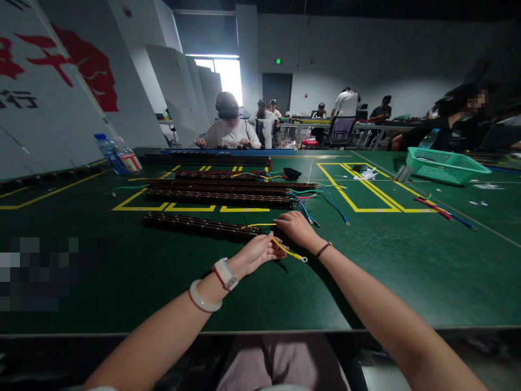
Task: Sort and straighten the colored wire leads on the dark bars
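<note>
A long dark bar-like strip (199,225) with a row of small light marks lies across the green table in front of me. From its right end comes a yellow wire (287,252), which ends in a metal ring terminal (304,259). My left hand (258,254) is palm up by that end, its thumb and forefinger closed on the wire. Just beyond it, my right hand (296,229) is palm down, with its fingertips pinched where the wire reaches them. The stretch of wire inside the fingers is hidden.
Behind lie several similar strips (220,196) with blue, green and red wires (336,209). Yellow tape outlines (356,209) mark the table. A green basket (448,165) and loose red and blue wires (445,212) are at right, bottles (116,157) at left. A person (230,127) sits opposite.
</note>
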`<action>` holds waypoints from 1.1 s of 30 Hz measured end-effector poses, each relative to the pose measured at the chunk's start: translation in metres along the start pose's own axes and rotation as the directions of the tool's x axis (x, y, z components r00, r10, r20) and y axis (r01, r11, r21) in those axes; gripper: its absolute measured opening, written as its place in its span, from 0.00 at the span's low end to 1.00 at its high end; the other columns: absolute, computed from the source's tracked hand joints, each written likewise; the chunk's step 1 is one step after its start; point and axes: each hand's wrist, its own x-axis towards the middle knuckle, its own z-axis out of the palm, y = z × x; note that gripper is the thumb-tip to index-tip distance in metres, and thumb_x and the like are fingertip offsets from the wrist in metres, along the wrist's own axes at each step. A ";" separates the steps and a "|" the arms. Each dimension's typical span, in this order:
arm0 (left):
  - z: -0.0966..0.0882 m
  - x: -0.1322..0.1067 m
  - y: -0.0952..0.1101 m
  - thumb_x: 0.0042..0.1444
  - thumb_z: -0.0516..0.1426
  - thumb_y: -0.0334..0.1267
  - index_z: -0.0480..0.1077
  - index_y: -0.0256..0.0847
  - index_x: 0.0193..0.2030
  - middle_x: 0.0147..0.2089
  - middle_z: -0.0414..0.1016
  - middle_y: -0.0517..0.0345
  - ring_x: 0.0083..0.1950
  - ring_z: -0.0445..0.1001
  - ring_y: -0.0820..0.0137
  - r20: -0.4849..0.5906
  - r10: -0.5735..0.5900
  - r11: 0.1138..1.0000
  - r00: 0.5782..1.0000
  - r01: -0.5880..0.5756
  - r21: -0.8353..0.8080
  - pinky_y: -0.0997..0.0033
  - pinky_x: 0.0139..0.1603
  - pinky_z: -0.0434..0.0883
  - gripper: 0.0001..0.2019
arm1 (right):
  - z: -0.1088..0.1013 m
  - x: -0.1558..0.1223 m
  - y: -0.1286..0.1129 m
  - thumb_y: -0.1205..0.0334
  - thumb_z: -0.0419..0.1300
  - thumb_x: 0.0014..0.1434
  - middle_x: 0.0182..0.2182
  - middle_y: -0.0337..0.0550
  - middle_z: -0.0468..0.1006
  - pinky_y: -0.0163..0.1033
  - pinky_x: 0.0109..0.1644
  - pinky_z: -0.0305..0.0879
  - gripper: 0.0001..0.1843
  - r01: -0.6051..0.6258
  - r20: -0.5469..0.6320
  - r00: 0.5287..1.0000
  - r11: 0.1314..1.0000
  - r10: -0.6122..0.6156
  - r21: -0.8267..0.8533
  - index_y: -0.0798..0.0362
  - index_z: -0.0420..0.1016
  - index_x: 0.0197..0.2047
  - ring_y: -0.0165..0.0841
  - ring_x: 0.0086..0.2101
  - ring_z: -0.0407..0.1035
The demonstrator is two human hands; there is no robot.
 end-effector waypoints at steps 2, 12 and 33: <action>0.001 -0.002 0.000 0.64 0.48 0.37 0.65 0.31 0.38 0.34 0.77 0.42 0.32 0.78 0.68 0.010 0.030 0.999 1.000 -0.030 0.029 0.65 0.42 0.73 0.11 | -0.002 -0.003 0.002 0.59 0.52 0.65 0.46 0.47 0.74 0.42 0.49 0.57 0.15 -0.019 -0.052 0.998 0.999 0.021 0.038 0.52 0.72 0.53 0.36 0.44 0.65; -0.001 -0.005 0.007 0.62 0.47 0.40 0.62 0.36 0.28 0.15 0.59 0.66 0.15 0.61 0.76 -0.060 0.070 0.885 0.996 -0.034 0.464 0.75 0.23 0.66 0.13 | -0.016 -0.010 0.006 0.61 0.52 0.65 0.43 0.47 0.75 0.41 0.49 0.58 0.15 -0.033 -0.137 0.989 0.994 0.047 0.100 0.53 0.72 0.52 0.36 0.43 0.66; 0.005 -0.022 0.004 0.62 0.45 0.42 0.72 0.38 0.30 0.26 0.72 0.53 0.27 0.69 0.70 0.466 0.457 -0.322 0.758 -0.347 0.881 0.71 0.28 0.53 0.18 | -0.013 -0.015 -0.018 0.50 0.63 0.54 0.53 0.52 0.68 0.46 0.58 0.51 0.37 -0.084 0.130 0.990 0.955 0.048 0.284 0.56 0.60 0.63 0.41 0.53 0.60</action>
